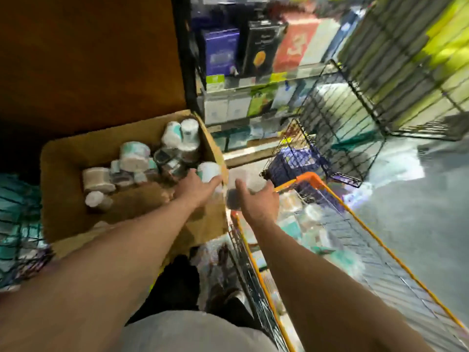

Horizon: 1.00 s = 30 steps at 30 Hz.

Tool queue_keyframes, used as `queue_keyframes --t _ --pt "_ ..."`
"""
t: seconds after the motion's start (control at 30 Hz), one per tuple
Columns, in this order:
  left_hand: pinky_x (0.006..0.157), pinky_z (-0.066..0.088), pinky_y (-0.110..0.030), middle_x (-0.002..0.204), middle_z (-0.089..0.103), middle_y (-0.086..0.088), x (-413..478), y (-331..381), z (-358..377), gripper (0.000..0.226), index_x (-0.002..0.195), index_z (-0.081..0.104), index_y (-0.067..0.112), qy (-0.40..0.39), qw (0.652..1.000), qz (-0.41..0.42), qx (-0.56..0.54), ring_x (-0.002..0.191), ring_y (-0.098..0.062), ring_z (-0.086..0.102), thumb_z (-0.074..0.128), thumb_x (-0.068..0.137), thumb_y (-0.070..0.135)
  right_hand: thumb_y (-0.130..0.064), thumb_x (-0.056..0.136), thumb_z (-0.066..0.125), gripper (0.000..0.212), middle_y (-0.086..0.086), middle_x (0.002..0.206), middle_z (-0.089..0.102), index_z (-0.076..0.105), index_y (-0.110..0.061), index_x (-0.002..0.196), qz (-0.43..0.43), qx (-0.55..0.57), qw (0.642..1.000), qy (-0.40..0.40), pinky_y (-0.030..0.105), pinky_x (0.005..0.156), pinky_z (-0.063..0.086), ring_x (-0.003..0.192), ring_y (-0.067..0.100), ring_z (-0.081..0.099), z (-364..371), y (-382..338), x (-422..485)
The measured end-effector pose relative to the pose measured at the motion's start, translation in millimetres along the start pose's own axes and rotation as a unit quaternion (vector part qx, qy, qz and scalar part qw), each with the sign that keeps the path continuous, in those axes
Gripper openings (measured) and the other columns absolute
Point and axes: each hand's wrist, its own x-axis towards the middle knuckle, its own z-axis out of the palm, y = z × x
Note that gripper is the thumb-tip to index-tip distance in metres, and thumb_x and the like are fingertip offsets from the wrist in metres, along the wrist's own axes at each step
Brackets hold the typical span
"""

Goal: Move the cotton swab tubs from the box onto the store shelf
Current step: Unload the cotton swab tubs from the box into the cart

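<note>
Left hand (195,187) stretched into brown cardboard box (76,158), gripping white round cotton swab tub (209,170) roughly upright, right hand (258,200) grip unclear

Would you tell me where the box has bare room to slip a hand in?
Inside the box, bare floor lies along the near wall and in a strip by the left wall, beside the tubs. The far right corner is crowded with piled tubs. The left hand grips one tub at the right wall.

Round cotton swab tubs (134,156) lie jumbled at the far side of the open cardboard box (63,161).
</note>
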Motion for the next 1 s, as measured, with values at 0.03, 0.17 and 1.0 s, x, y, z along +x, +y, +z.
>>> queue_keyframes --t 0.03,0.17,1.0 --pt "0.092 0.042 -0.036 0.139 0.056 -0.013 -19.6 13.9 18.7 0.084 0.140 0.045 0.014 -0.016 1.000 0.018 0.016 0.124 -0.036 0.054 0.063 0.082 0.071 -0.077 0.079 0.058 0.101 0.024 0.140 0.051 0.035 -0.010 0.151 0.017 0.015 1.000 0.010 0.046 0.108 0.038 0.132 0.040 0.046 -20.5 21.7 -2.9" --pt "0.097 0.046 -0.032 0.139 0.057 -0.009 -73.2 40.8 92.4 0.087 0.141 0.047 0.016 -0.085 0.992 0.073 0.057 0.123 -0.032 0.056 0.071 0.076 0.069 -0.077 0.077 0.059 0.101 0.024 0.141 0.048 0.034 -0.012 0.150 0.121 0.056 0.991 0.030 0.047 0.109 0.040 0.131 0.043 0.046 -78.7 105.7 -15.6" --pt "0.087 0.056 -0.041 0.100 0.075 -0.010 -40.3 35.8 86.9 0.048 0.095 0.071 0.019 -0.072 0.992 0.098 0.031 0.097 -0.029 0.070 0.052 0.075 0.058 -0.032 0.098 0.052 0.027 0.017 0.111 0.071 0.067 -0.012 0.109 0.000 0.036 0.999 0.020 0.039 0.085 0.048 0.107 0.038 0.063 -86.8 84.1 4.8"
